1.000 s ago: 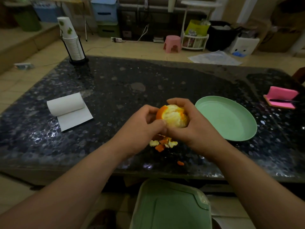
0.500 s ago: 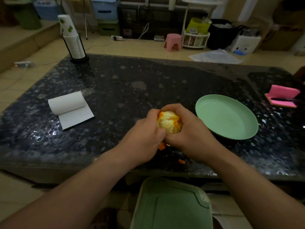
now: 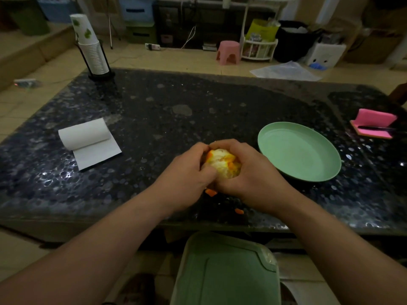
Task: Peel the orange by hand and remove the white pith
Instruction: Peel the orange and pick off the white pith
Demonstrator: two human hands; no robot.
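Note:
A partly peeled orange shows pale pith with a few patches of orange skin left. My right hand curls round it from the right and below. My left hand grips it from the left, thumb pressed against its near side. Both hands hold it just above the dark table. Small bits of orange peel lie on the table under my hands, mostly hidden by them, and one more scrap lies nearer the table's front edge.
A light green plate sits right of my hands. A paper towel roll lies at the left, a cup stack at the far left corner, a pink holder at the right. A green bin lid is below the table's front edge.
Both hands have turned the orange and closed more tightly round it, lowering it slightly toward the table. The peel pile beneath is now mostly covered by my hands.

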